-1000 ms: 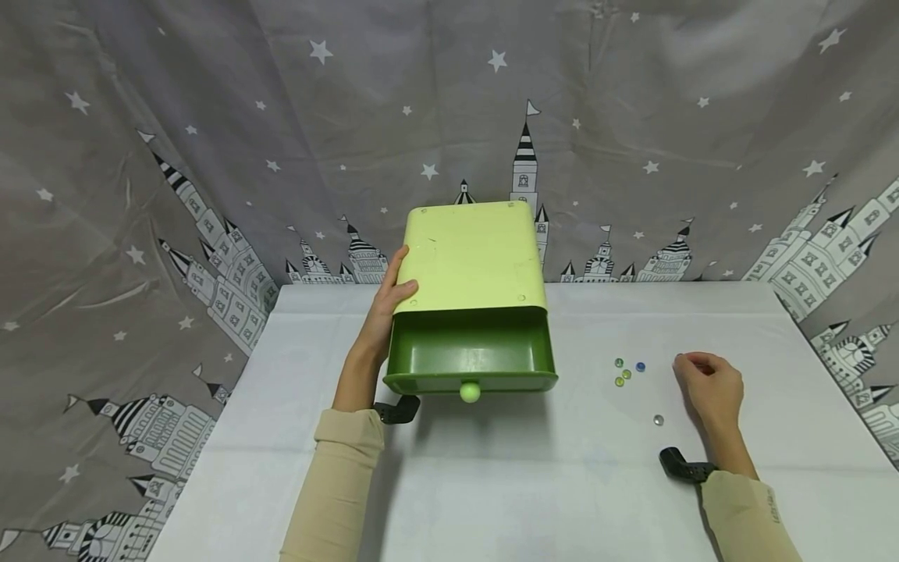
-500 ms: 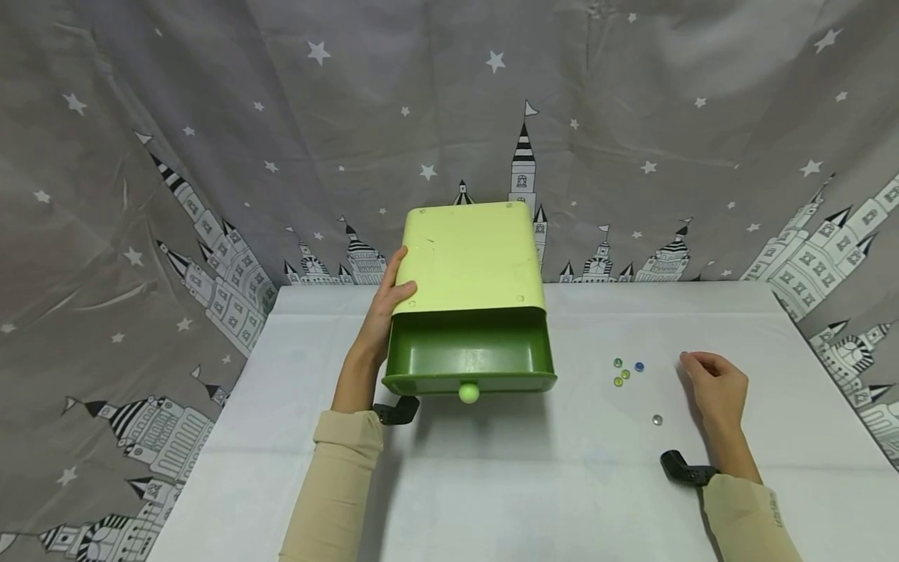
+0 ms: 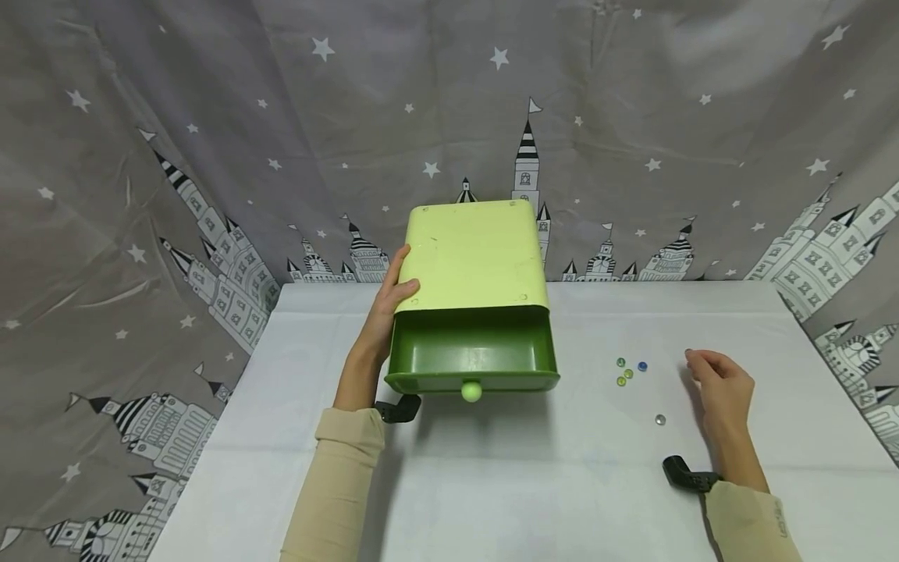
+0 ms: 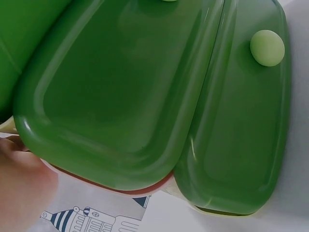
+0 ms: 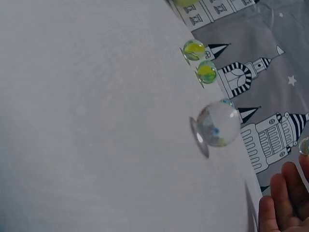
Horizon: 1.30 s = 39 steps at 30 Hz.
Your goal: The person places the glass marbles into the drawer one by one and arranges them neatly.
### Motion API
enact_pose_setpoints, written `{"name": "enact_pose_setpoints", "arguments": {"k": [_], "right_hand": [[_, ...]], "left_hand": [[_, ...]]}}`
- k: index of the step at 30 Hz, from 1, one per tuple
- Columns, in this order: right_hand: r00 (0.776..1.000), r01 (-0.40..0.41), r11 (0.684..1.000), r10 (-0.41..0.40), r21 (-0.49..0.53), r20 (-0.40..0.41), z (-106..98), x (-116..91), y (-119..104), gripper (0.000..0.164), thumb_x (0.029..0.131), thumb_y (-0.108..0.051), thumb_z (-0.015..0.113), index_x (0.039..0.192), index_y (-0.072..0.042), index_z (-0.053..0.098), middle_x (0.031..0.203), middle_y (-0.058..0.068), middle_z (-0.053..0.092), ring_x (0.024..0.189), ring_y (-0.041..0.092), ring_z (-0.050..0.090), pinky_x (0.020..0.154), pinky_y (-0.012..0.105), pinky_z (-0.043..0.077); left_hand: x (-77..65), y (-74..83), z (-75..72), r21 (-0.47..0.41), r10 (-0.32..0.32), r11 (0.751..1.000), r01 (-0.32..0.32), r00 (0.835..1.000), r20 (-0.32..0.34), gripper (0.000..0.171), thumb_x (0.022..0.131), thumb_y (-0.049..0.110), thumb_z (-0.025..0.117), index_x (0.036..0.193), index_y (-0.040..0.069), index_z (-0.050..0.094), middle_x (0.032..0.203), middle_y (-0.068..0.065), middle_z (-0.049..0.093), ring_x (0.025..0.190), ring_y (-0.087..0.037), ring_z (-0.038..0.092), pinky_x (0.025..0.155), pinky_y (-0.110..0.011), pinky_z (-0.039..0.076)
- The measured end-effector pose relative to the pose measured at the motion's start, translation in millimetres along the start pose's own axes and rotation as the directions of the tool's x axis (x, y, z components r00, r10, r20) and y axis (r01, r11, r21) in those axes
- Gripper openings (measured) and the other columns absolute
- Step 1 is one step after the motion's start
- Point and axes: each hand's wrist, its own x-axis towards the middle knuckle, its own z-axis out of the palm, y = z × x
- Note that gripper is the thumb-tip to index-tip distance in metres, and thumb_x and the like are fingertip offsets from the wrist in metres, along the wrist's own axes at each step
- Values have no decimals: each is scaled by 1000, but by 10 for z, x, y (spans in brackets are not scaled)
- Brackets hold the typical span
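A two-drawer box (image 3: 474, 257) with a pale yellow-green casing stands on the white table. Its upper green drawer (image 3: 472, 382) is pulled out, with no contents visible inside. The lower drawer (image 4: 231, 145) is closed in the left wrist view. My left hand (image 3: 379, 320) grips the casing's left side, thumb over the top edge; its other fingers are mostly hidden. My right hand (image 3: 723, 390) is raised to the right, thumb and index together. At its fingertip in the right wrist view is a small glass marble (image 5: 304, 146), cut by the frame's edge; the thumb is hidden there.
Several green and yellow marbles (image 3: 628, 374) and a blue marble (image 3: 642, 366) lie right of the box. A clear marble (image 3: 660, 420) lies nearer me. A grey curtain (image 3: 449, 94) with castles and stars hangs behind the table (image 3: 562, 499).
My right hand has drifted slightly right, away from the marbles. The left hand and the drawer box have stayed in place; the head view has shifted a little.
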Motion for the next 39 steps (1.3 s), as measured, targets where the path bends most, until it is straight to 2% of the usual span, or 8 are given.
{"name": "enact_pose_setpoints", "arguments": {"k": [3,9,16,20,25,32,36,39], "right_hand": [[999,-29,992,26,124,30,15,-38,-49,5,90,-7,71,85,-10,72,76,-8,67,73,7,61,66,12,48],[997,-20,975,1,222,84,54,-103,-137,3,88,-5,73,92,-6,73,82,-4,69,74,9,65,70,13,51],[992,5,931,-50,365,116,101,-192,-282,5,85,4,73,90,2,73,80,2,71,70,13,68,69,19,54],[984,56,938,-109,342,139,151,-284,-377,5,86,4,72,90,3,71,81,1,71,71,13,68,70,18,53],[963,128,954,-185,270,198,214,-401,-469,8,90,0,70,95,5,70,85,-1,71,76,13,67,73,17,52],[903,258,947,-307,192,300,312,-607,-605,16,91,-1,68,101,11,67,91,-3,72,82,10,66,76,16,50],[843,363,917,-399,165,362,371,-743,-704,14,89,8,65,101,14,66,93,-4,71,85,7,65,75,17,51],[781,457,877,-475,147,405,411,-841,-782,14,88,11,65,102,11,67,95,-2,70,88,6,65,76,18,51]], "left_hand": [[4,3,4,11,-3,1000,3,1000,-5,71,96,27,48,159,28,14,163,3,5,145,-12,12,115,-42,16],[7,5,12,4,-6,1000,6,1000,-12,73,96,28,49,159,28,14,163,4,6,145,-12,13,115,-42,16],[8,1,6,11,-1,1000,2,1000,-12,72,96,28,49,159,28,14,163,4,5,145,-12,11,115,-42,15],[5,5,8,4,-2,1000,2,1000,-12,72,96,28,49,159,28,14,163,4,5,145,-12,11,115,-42,15],[6,3,10,-11,5,1000,-5,1000,-7,72,95,27,49,159,27,14,163,3,7,144,-13,14,115,-43,17],[-2,12,15,-36,3,999,-3,1000,-2,71,97,24,47,159,27,14,162,2,9,142,-14,18,113,-43,20],[0,9,18,-31,-2,1000,2,1000,-5,71,97,24,47,159,28,14,162,3,9,143,-14,17,114,-42,19],[2,9,23,-29,-4,1000,4,1000,-4,70,96,24,46,159,27,14,162,2,9,143,-14,17,114,-42,19]]}}
